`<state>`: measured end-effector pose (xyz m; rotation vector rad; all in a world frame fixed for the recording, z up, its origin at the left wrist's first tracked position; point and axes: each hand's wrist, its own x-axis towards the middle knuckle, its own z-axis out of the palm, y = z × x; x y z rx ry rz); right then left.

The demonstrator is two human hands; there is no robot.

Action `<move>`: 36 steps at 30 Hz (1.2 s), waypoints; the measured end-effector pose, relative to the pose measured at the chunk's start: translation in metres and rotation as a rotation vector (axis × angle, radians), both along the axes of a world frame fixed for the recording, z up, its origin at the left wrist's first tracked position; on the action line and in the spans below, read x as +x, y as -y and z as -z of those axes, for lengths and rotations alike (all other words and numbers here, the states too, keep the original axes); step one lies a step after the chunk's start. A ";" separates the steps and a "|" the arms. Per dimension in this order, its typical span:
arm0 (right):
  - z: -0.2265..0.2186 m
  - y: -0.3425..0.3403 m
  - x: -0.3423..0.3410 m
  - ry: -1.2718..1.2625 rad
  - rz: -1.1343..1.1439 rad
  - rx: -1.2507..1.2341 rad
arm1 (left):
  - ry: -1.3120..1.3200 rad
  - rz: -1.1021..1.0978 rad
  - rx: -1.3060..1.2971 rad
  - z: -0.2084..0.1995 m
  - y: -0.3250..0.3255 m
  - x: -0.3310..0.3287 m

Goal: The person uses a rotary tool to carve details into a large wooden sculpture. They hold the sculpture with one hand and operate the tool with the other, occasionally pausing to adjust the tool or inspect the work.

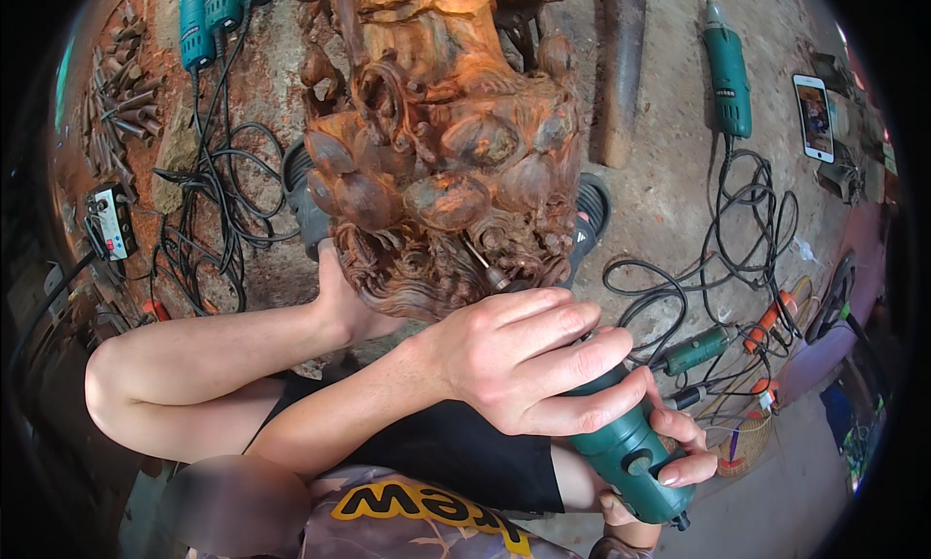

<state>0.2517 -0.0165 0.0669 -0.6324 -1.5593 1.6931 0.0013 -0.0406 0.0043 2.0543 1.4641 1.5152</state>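
Note:
A reddish-brown wooden carving, with rounded petal shapes and curling relief, lies in front of me between my feet. My left hand is wrapped round the front part of a green rotary grinder. My right hand holds the rear of the same grinder, its fingers curled about the body. From the grinder's nose a thin metal bit points at the curled relief on the carving's near side. Whether the bit touches the wood, I cannot tell. Most of the grinder's front end is hidden under my left hand.
Several green rotary tools lie at the far left with tangled black cords. Another green rotary tool and a white phone are on the right. A metal pipe lies beyond the carving, a power box at left.

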 end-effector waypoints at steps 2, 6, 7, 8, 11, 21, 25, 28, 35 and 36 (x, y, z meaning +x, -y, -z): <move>-0.003 -0.004 -0.003 0.023 -0.044 -0.004 | -0.010 -0.024 0.010 0.001 0.000 0.000; -0.014 0.003 -0.012 0.243 -0.012 0.003 | -0.007 -0.063 0.024 0.003 0.000 0.000; -0.020 0.012 -0.016 0.301 0.090 -0.050 | -0.003 -0.069 0.023 0.003 0.000 0.000; -0.024 0.017 -0.017 0.330 0.135 -0.070 | 0.001 -0.070 0.019 0.003 -0.001 0.000; -0.029 0.023 -0.019 0.359 0.167 -0.081 | 0.013 -0.072 0.006 0.001 -0.001 -0.001; -0.019 -0.007 -0.013 0.265 -0.085 0.011 | 0.052 -0.070 0.004 0.001 -0.003 -0.001; -0.029 -0.003 -0.010 0.326 -0.073 -0.007 | 0.052 -0.060 0.011 0.001 -0.004 -0.001; -0.028 -0.005 -0.007 0.349 -0.078 -0.005 | 0.056 -0.057 0.019 0.002 -0.005 0.000; -0.046 0.014 0.002 0.283 0.265 -0.147 | 0.112 -0.071 0.025 -0.013 -0.008 0.017; -0.048 0.016 0.005 0.271 0.245 -0.154 | 0.118 -0.098 0.023 -0.018 -0.009 0.022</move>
